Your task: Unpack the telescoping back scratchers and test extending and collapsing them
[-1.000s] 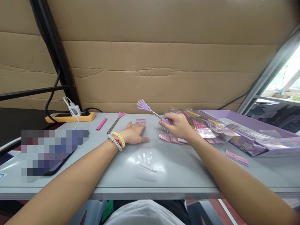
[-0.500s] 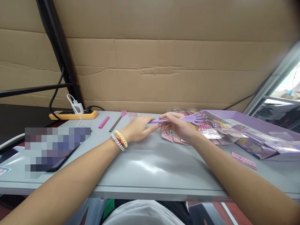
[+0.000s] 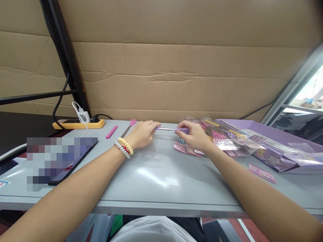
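Between my hands is a purple telescopic back scratcher (image 3: 166, 129), its thin metal rod showing. My left hand (image 3: 143, 133) is closed on the handle end; most of the handle is hidden. My right hand (image 3: 193, 134) pinches the purple claw end (image 3: 185, 130). Left of my left hand lies a pink claw head (image 3: 133, 121) on a dark metal rod (image 3: 126, 130). Apart from it rests a pink tube (image 3: 111, 131). Beneath my left hand is a clear plastic bag (image 3: 151, 154). Pink printed cards (image 3: 186, 149) lie below my right hand.
Bagged back scratchers (image 3: 222, 136) are heaped on the right, against a purple box (image 3: 282, 134). A single pink card (image 3: 262, 173) lies in front. At left are a tablet (image 3: 73, 164), partly pixelated, and a yellow power strip (image 3: 78, 124). A cardboard wall (image 3: 176, 80) stands behind the table.
My hands have moved apart, left hand to the left, and more of the metal rod shows. My right hand has shifted from the rod onto the purple claw end.
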A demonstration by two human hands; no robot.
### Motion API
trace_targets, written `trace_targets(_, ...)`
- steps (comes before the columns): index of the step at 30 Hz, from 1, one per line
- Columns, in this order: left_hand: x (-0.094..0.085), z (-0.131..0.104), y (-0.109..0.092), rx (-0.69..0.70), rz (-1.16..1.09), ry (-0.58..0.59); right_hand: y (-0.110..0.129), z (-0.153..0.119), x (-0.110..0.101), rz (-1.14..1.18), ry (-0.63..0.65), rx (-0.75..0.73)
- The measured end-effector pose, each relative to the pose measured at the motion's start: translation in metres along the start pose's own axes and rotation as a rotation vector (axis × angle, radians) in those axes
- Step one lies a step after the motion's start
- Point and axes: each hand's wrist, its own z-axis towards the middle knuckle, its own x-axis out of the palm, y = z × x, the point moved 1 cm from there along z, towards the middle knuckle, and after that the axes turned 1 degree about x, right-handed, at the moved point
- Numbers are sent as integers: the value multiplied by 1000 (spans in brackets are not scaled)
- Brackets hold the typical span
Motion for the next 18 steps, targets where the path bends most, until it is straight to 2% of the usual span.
trace_targets(3,-2,0,-10,22,74,25,5,-3,5,-256,82,-112)
trace_targets(8,1,2,-20,71,173,59,10,-5,12,-426,195,-143)
trace_targets(14,0,1,-36,140,185,80,9,-5,18,-435,164,-182)
trace_targets(18,-4,2,-43,127,153,59,11,-6,20,-426,133,-192)
